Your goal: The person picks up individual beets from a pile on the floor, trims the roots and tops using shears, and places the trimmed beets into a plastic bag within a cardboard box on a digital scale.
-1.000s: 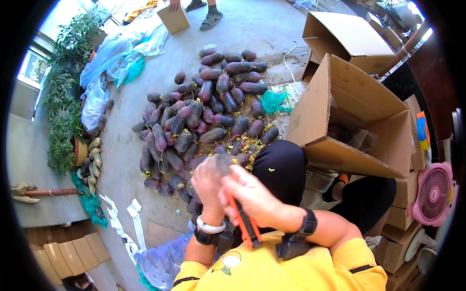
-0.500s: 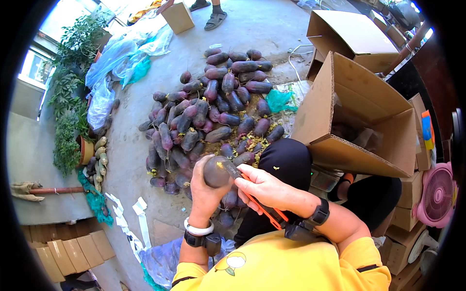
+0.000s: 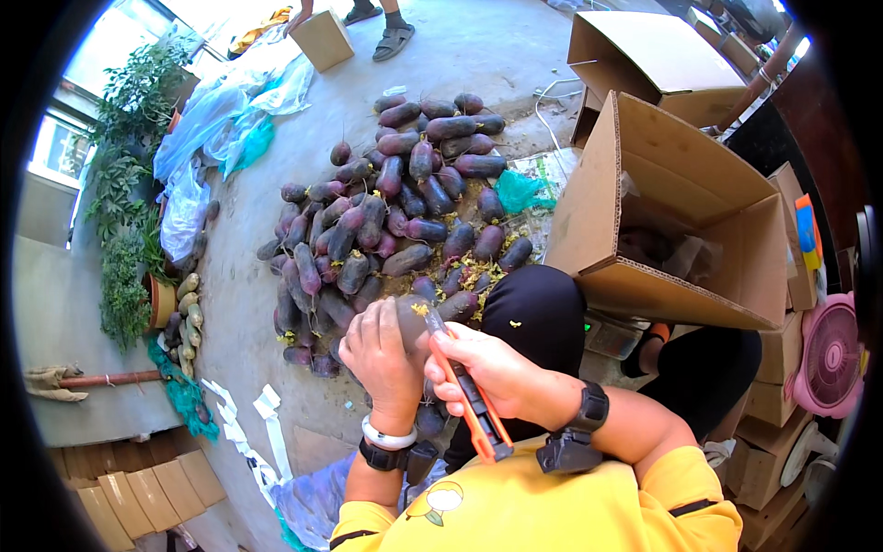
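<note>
My left hand (image 3: 381, 357) is wrapped round a dark purple radish (image 3: 411, 324), the back of the hand facing up. Yellow leaf stubs show at the radish's top. An orange-and-black utility knife (image 3: 474, 405) is gripped in my right hand (image 3: 487, 368), its blade against the radish near those stubs. Just beyond my hands, many more dark purple radishes (image 3: 407, 260) lie heaped on the floor, with bits of yellow leaf scattered among them.
At my right stands an open cardboard box (image 3: 589, 198), with another box (image 3: 662, 55) behind it and a pink fan (image 3: 826, 359) farther right. Plastic sheeting (image 3: 216, 129) and potted plants (image 3: 129, 239) line the left. A person's sandalled foot (image 3: 394, 41) is at the far side.
My left hand has turned so that its back now shows over the radish. The knife has swung more upright, its handle end moving left and down toward me.
</note>
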Action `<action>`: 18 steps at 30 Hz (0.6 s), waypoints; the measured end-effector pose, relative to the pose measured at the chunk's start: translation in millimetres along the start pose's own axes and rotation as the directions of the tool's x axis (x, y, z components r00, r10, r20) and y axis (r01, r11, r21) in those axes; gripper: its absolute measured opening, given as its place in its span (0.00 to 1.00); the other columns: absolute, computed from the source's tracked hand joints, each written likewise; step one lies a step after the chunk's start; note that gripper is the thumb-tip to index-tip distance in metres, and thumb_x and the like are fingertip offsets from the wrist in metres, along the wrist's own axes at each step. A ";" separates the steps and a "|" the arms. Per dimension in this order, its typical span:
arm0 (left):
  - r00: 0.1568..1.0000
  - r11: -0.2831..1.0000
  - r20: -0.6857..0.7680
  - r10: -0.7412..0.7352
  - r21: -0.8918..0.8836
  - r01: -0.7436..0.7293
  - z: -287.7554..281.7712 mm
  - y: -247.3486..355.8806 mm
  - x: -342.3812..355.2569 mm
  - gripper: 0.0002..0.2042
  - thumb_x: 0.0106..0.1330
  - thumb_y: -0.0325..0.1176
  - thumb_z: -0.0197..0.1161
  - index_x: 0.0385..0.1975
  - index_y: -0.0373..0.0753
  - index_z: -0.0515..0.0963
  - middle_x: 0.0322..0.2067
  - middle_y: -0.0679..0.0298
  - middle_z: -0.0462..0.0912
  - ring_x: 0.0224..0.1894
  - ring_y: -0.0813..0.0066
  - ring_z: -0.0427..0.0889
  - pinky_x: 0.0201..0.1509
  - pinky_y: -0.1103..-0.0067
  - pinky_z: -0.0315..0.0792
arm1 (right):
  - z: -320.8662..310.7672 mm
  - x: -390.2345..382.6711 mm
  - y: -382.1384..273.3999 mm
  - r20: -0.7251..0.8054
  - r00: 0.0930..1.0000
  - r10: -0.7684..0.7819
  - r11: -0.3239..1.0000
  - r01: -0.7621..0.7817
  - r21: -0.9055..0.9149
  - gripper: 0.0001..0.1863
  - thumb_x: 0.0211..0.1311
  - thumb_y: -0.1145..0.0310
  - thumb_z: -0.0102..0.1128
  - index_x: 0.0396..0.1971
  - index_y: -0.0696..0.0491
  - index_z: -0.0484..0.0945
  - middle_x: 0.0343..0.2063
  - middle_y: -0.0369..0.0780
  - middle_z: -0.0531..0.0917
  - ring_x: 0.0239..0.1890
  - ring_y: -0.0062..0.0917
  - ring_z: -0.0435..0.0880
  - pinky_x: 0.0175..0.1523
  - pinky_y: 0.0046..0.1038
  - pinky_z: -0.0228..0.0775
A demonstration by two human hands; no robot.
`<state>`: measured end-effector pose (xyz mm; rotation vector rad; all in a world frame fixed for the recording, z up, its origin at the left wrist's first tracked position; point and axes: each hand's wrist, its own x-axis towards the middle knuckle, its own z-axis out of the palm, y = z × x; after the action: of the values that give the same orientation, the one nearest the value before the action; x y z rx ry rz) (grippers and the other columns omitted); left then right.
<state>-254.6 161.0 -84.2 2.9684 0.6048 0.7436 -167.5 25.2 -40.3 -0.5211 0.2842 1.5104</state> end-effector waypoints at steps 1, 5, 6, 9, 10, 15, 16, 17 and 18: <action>1.000 1.000 0.006 -0.004 0.029 0.004 0.5 -0.7 0.4 0.34 0.42 0.44 0.73 0.52 0.40 0.72 0.47 0.62 0.76 0.52 0.61 0.73 0.52 0.63 0.61 | 1.4 1.8 0.1 -0.002 0.999 -0.033 0.999 0.033 -0.042 0.10 0.73 0.60 0.43 0.45 0.49 0.64 0.25 0.36 0.71 0.19 0.19 0.69 0.21 0.23 0.67; 0.985 0.993 0.137 -0.108 -0.021 0.112 -3.3 -11.8 2.2 0.33 0.41 0.38 0.74 0.51 0.39 0.72 0.47 0.60 0.76 0.50 0.57 0.74 0.51 0.64 0.65 | -0.2 -2.7 -11.5 -0.046 0.985 -0.168 0.967 0.155 -0.203 0.08 0.73 0.61 0.44 0.41 0.48 0.62 0.25 0.35 0.71 0.19 0.18 0.69 0.21 0.24 0.68; 0.976 0.982 0.169 -0.141 -0.104 0.160 -8.8 -17.9 3.7 0.33 0.40 0.37 0.75 0.51 0.38 0.72 0.47 0.60 0.76 0.49 0.56 0.74 0.51 0.64 0.66 | -4.0 -1.1 -13.2 -0.109 0.981 -0.160 0.970 0.136 -0.201 0.08 0.72 0.61 0.45 0.41 0.48 0.62 0.25 0.35 0.71 0.19 0.18 0.70 0.20 0.24 0.69; 0.971 0.846 0.196 -0.139 -0.485 0.219 -23.1 -13.1 16.6 0.32 0.41 0.30 0.75 0.50 0.36 0.71 0.44 0.53 0.77 0.48 0.50 0.75 0.54 0.65 0.68 | -16.1 4.0 -17.1 -0.239 0.959 -0.151 0.891 0.028 -0.452 0.09 0.69 0.62 0.48 0.42 0.49 0.62 0.25 0.35 0.71 0.19 0.18 0.72 0.19 0.25 0.71; 0.963 0.843 0.253 -0.098 -0.492 0.215 -24.7 -12.4 19.3 0.30 0.42 0.29 0.74 0.50 0.36 0.72 0.43 0.55 0.78 0.47 0.55 0.76 0.54 0.67 0.68 | -14.8 0.2 -20.0 -0.119 0.986 -0.118 0.809 0.026 -0.587 0.11 0.67 0.65 0.48 0.44 0.51 0.62 0.25 0.35 0.71 0.19 0.18 0.72 0.19 0.26 0.72; 0.649 0.195 0.730 -0.217 -0.619 0.761 -35.3 -19.9 57.7 0.27 0.47 0.24 0.66 0.52 0.37 0.70 0.42 0.64 0.77 0.43 0.74 0.77 0.52 0.75 0.70 | 19.0 -98.4 -48.9 0.089 0.952 -0.293 0.602 0.256 -0.756 0.22 0.67 0.68 0.48 0.58 0.54 0.57 0.28 0.39 0.75 0.20 0.21 0.75 0.25 0.25 0.71; 0.681 0.147 0.712 -0.172 -0.665 0.732 -42.7 -14.9 69.7 0.30 0.47 0.24 0.65 0.55 0.37 0.67 0.43 0.64 0.76 0.45 0.72 0.77 0.54 0.75 0.69 | 6.7 -118.7 -50.1 0.134 0.845 -0.517 0.462 0.408 -0.788 0.22 0.67 0.69 0.50 0.58 0.54 0.58 0.29 0.40 0.76 0.23 0.22 0.77 0.29 0.24 0.71; 0.712 0.092 0.690 -0.132 -0.706 0.702 -51.3 -8.6 83.7 0.33 0.46 0.25 0.64 0.59 0.36 0.65 0.45 0.63 0.76 0.46 0.71 0.77 0.56 0.75 0.69 | -6.7 -141.2 -51.6 0.193 0.688 -0.700 0.283 0.514 -0.810 0.21 0.67 0.69 0.51 0.57 0.55 0.59 0.31 0.41 0.78 0.27 0.22 0.79 0.33 0.23 0.72; 0.727 0.116 0.679 -0.102 -0.718 0.687 -63.5 -8.9 96.5 0.36 0.45 0.25 0.64 0.61 0.36 0.63 0.47 0.62 0.75 0.47 0.70 0.77 0.57 0.74 0.68 | -12.0 -170.2 -57.1 0.142 0.585 -0.798 0.205 0.486 -0.850 0.21 0.67 0.70 0.52 0.57 0.55 0.60 0.32 0.42 0.79 0.30 0.21 0.79 0.37 0.23 0.72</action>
<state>-208.6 200.8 14.4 1.4931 0.5710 0.1153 -119.1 -127.7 41.1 -1.4938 -0.4546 0.5403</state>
